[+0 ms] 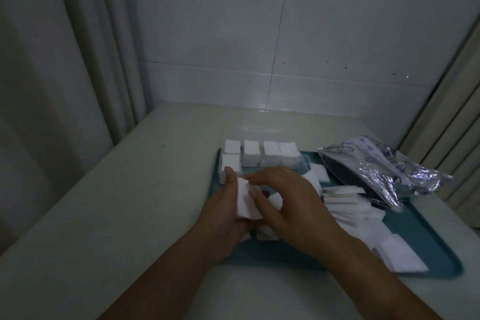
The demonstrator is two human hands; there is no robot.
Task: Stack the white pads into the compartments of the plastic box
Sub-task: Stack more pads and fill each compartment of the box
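A clear plastic box (pixel 301 163) stands at the far left of a teal tray (pixel 428 239). Its far row holds several stacks of white pads (pixel 271 156), and one more stack fills the near-left compartment (pixel 230 162). My left hand (pixel 223 213) holds a small stack of white pads (pixel 245 200) upright over the box's near row. My right hand (pixel 288 197) curls over that stack from the right, fingertips on its face. The box's near compartments are hidden behind my hands.
Loose white pads (pixel 348 205) lie heaped on the tray to the right, some reaching its near right corner (pixel 400 257). A crinkled silver foil bag (pixel 389 171) lies at the tray's far right. The pale table meets a tiled wall behind and a curtain at left.
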